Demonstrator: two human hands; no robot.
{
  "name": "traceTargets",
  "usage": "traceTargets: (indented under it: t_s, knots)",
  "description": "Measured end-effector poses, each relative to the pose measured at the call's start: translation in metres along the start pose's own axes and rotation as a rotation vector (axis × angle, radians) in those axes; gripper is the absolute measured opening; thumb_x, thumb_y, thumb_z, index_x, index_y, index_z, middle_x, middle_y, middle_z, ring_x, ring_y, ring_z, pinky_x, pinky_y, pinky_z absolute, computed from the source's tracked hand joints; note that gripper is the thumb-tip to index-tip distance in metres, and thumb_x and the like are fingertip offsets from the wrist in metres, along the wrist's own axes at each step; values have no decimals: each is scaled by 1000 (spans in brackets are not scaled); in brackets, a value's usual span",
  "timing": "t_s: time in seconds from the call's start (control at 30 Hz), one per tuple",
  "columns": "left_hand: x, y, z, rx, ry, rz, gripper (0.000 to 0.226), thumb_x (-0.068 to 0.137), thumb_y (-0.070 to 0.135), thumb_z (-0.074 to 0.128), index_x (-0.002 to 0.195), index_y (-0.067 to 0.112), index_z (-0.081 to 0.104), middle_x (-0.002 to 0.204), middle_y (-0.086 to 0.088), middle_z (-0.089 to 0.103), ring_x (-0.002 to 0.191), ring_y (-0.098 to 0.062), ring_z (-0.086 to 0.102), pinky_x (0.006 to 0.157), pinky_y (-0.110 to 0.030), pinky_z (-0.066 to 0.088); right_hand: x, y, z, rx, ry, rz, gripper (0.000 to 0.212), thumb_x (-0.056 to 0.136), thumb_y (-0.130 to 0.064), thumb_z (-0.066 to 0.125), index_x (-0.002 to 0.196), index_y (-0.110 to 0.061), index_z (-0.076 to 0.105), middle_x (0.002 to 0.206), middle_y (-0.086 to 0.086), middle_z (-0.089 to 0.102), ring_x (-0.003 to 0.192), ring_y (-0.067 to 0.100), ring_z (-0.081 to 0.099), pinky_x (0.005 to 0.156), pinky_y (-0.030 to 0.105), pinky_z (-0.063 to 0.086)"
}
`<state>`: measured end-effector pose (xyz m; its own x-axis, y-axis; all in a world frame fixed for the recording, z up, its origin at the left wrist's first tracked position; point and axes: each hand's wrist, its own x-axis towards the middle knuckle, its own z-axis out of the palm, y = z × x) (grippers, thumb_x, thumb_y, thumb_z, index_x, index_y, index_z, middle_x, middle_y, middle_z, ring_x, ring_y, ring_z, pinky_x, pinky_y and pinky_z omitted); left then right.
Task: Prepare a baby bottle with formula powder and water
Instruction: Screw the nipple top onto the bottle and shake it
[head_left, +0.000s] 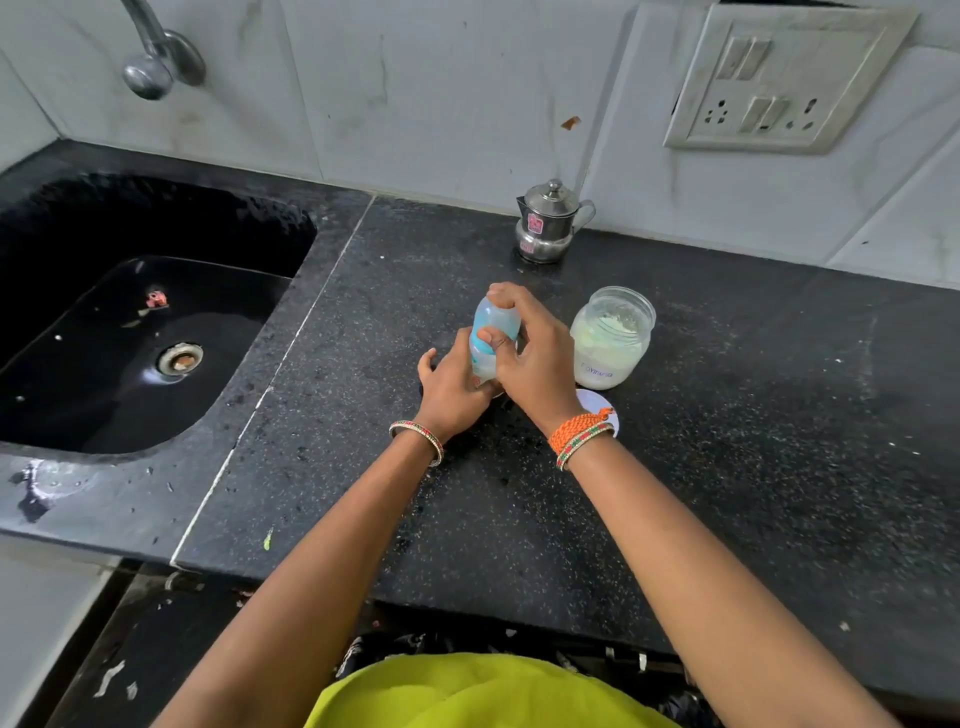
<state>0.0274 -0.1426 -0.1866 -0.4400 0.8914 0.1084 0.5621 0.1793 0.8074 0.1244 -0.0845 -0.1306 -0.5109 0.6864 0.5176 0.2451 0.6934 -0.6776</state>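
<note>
Black speckled granite countertop (571, 493), wide and level, wet in patches near the front. At nine o'clock from the hands, well apart, black moulded sink (130, 332), drain at its bottom and a steel tap above it on the tiled wall. At three o'clock, just beside the right hand, clear glass jar of pale formula powder (612, 340), lid off, mouth open, roughly two thirds full, powder dusting the inner wall; likely rigid, moderately heavy, breakable if knocked. At twelve o'clock, against the wall, small lidded steel pot with spout and handle (549, 222). Under the right wrist, at five o'clock from the bottle, white round lid (597, 408), flat on the stone and half hidden.

Between both hands, small translucent blue-tinted plastic baby bottle (491, 338), upright with a slight lean, base resting on or just above the counter; contact hidden. Pale cloudy contents low inside, probably light in weight. Smooth wall, probably slippery with damp fingers, stiff enough to squeeze lightly without collapse. Best purchase judged to be the lower body for steadying and the collar for twisting.

Left hand (451, 387) wrapped around the lower body, steadying. Right hand (530, 345) clenched over the top, thumb pressed on the side, apparently turning or seating the cap; cap itself hidden.
</note>
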Motion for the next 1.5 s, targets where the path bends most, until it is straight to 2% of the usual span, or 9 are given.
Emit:
traceTargets:
  t_s: [0.1,0.3,0.6,0.8,0.9,1.13,1.27,1.43,1.5]
  knots:
    - [-3,2,-3,41,19,-10,46,85,20,59,127,16,41,98,12,57,108,-18,59,114,-49,8,-12,2,8,-24,1,-40,37,89,-12,59,125,-9,49,136,7,52,124,17,50,97,16,39]
    - [-4,-3,-15,69,-40,16,53,78,12,52,130,18,41,101,5,67,104,-20,62,114,-45,6,-28,12,16,-251,-132,33,83,80,-24,67,138,-40,11,130,6,47,97,31,62,64,39,53]
    - [-2,-10,-14,-63,-31,12,44,73,14,61,114,22,50,102,2,69,93,-19,66,90,-51,49,-28,8,17,-280,-156,45,83,86,-23,63,138,-45,1,124,13,47,90,36,63,63,44,53]
    - [5,-1,-39,-242,-295,-44,59,75,-1,64,128,16,45,127,-3,58,120,-16,55,106,-37,43,-14,2,4,-245,-224,73,89,84,-23,64,144,-42,2,128,10,49,101,34,61,72,46,54]
    - [14,2,-58,-346,-132,-85,55,78,-3,56,129,15,45,129,-2,54,122,-15,51,105,-36,42,16,-27,-22,-172,-103,29,92,80,-25,72,148,-37,10,142,6,46,116,30,57,85,47,53]
    - [20,3,-77,-396,124,-79,33,85,-5,52,112,13,58,109,-3,67,102,-16,61,86,-24,47,68,-105,-105,469,832,-250,101,69,-13,85,141,-19,14,144,0,34,117,14,56,75,45,59]
    - [30,19,-82,-374,118,-27,28,85,-2,54,103,19,62,103,0,69,96,-11,64,84,-22,49,67,-69,-69,258,278,-76,97,66,-23,86,142,-35,26,139,-17,45,111,14,60,83,43,57]
    - [30,25,-89,-405,154,-10,22,88,2,54,103,14,65,102,-2,71,93,-11,64,80,-22,48,65,-42,-62,850,739,161,95,72,-3,80,145,-16,20,138,8,43,113,14,60,87,31,55]
    - [29,25,-92,-405,144,-31,23,88,1,53,101,16,65,100,-1,71,90,-10,63,75,-21,46,60,-41,-60,712,528,188,93,72,3,78,144,-18,23,125,-12,50,101,-1,62,84,24,54]
